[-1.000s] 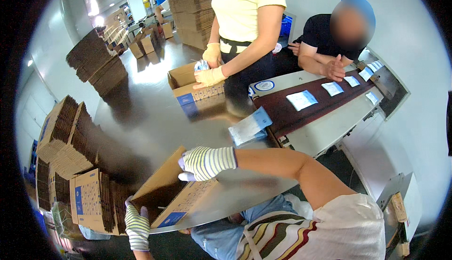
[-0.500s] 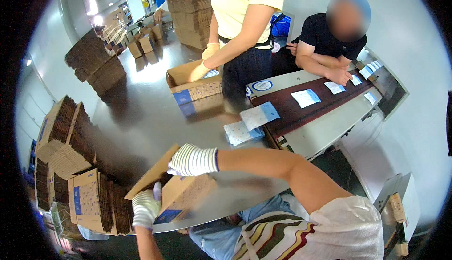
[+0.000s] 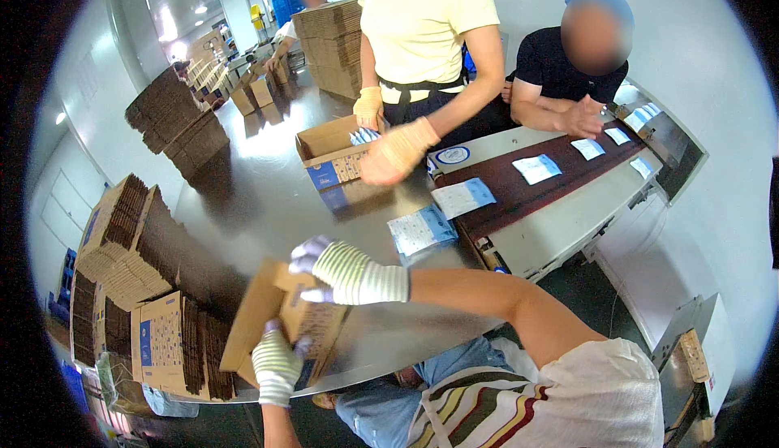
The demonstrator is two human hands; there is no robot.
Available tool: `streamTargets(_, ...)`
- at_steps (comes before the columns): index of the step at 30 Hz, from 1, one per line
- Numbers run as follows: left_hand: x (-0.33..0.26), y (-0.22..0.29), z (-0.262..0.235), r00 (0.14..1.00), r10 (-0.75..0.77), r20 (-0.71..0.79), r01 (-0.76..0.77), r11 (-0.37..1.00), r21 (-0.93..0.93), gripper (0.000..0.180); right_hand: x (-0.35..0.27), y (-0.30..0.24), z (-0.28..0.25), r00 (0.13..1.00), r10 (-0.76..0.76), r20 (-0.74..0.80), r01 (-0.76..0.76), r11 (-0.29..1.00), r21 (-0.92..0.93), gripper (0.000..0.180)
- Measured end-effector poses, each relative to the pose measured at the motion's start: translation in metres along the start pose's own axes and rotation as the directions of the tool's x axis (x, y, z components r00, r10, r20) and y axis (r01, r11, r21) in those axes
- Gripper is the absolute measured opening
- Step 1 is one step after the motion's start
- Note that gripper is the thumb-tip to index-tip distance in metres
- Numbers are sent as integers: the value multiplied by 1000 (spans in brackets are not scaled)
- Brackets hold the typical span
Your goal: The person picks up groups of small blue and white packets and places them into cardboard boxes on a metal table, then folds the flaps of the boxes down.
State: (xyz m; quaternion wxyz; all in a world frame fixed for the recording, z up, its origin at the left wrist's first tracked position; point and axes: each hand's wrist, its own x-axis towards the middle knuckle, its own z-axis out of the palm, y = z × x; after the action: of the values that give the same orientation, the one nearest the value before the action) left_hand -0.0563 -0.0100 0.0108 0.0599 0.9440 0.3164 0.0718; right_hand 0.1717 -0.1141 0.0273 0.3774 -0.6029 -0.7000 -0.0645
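A brown cardboard box (image 3: 320, 330) with blue print stands tilted near the table's front edge, with its top flaps up. My left hand (image 3: 277, 367), in a striped glove, grips its near left side, the thumb up along a panel. At the box's far edge is my right hand (image 3: 357, 276), also gloved, its fingers and thumb bent around a flap. The inside of the box is mostly hidden. Right of my right hand, white and blue packets (image 3: 422, 233) lie in a small pile at the conveyor's end.
Flattened cartons (image 3: 166, 342) are stacked along the left. Across the metal table (image 3: 235, 221), a co-worker with orange gloves (image 3: 398, 152) stands at an open box (image 3: 324, 135) holding packets. Packets ride a dark red conveyor (image 3: 503, 217), where another person in a blue cap leans.
My hands have shifted the box slightly, and its panels now stand more spread. My right hand's fingers have lifted. The co-worker's gloved hand has come out of their box towards the conveyor.
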Motion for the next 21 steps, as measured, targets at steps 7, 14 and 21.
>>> streamTargets(7, -27, 31, 18, 882, -419, -217, -124, 238, -963, 79, 5, -34, -14, 906, 423, -11, -360, 784, 506, 76)
streamTargets(14, -61, 30, 134, 944, -140, 300, 188, -520, -833, 58, 19, -70, 38, 948, 59, 311, -12, 988, -152, 62)
streamTargets(21, -102, -6, 119, 827, 77, 557, 523, -467, -713, 47, 6, -63, 115, 911, -118, 396, 224, 946, -234, 20)
